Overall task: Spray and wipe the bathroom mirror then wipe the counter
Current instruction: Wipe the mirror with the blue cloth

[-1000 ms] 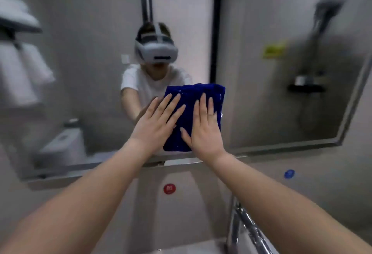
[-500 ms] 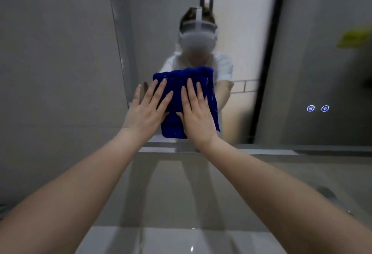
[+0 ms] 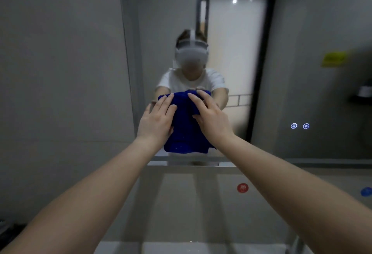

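A folded dark blue cloth (image 3: 184, 129) lies flat against the bathroom mirror (image 3: 298, 84), near the mirror's lower left corner. My left hand (image 3: 156, 122) presses on the cloth's left side with fingers spread. On the cloth's right side my right hand (image 3: 211, 120) presses with fingers slightly bent over the top edge. The mirror reflects a person in a white shirt wearing a headset. No spray bottle is in view.
A grey wall (image 3: 60, 92) stands left of the mirror's left edge. Below the mirror is a tiled wall with a red round sticker (image 3: 242, 188) and a blue one (image 3: 366, 191). Two lit touch icons (image 3: 300, 126) glow on the mirror at right. A pale counter edge (image 3: 181, 247) shows at the bottom.
Both hands and the cloth slid left along the mirror's lower edge to its left corner, and the fingers now curl over the cloth's top. The view has shifted left with them.
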The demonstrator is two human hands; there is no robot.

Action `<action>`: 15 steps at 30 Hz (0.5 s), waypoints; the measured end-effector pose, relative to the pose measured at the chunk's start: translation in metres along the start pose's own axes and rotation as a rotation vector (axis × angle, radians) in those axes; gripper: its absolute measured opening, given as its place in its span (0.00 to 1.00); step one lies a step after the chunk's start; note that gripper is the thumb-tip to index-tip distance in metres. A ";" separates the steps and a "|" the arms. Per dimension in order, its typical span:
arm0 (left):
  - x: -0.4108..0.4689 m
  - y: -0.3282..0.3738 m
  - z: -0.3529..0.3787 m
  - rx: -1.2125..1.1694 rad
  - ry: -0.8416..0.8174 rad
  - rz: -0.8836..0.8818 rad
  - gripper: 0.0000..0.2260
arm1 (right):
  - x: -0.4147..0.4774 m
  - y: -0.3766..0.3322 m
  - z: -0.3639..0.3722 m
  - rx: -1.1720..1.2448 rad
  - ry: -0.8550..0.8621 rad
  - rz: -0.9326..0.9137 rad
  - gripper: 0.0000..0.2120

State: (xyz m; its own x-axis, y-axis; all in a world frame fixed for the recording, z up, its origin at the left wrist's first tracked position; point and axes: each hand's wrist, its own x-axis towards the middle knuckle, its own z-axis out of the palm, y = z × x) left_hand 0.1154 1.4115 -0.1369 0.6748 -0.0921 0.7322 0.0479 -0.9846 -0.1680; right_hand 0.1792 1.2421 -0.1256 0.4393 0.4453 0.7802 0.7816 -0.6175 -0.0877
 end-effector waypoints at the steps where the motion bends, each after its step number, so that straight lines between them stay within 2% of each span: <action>1: 0.000 0.001 0.000 -0.060 0.010 -0.004 0.17 | 0.004 -0.001 -0.005 0.042 -0.006 0.074 0.30; 4: 0.000 0.001 -0.005 -0.207 0.030 -0.021 0.14 | 0.013 -0.005 -0.017 0.064 0.027 0.177 0.32; 7: 0.003 -0.005 -0.011 -0.351 0.038 -0.089 0.09 | 0.014 -0.008 -0.020 -0.072 -0.011 0.208 0.23; 9: 0.008 -0.006 -0.013 -0.472 0.050 -0.151 0.08 | 0.012 -0.007 -0.016 -0.075 -0.006 0.241 0.17; 13: 0.015 0.005 -0.010 -0.492 0.145 -0.232 0.14 | 0.002 -0.002 -0.009 0.287 0.043 0.311 0.10; 15: 0.016 0.009 -0.011 -0.505 0.121 -0.286 0.16 | -0.004 0.000 -0.012 0.443 0.038 0.351 0.07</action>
State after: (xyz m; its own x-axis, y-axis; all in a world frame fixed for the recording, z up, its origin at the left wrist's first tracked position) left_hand 0.1192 1.3991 -0.1194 0.5967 0.2000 0.7771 -0.1614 -0.9187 0.3604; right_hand 0.1719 1.2328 -0.1207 0.6964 0.2334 0.6786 0.7065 -0.3892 -0.5911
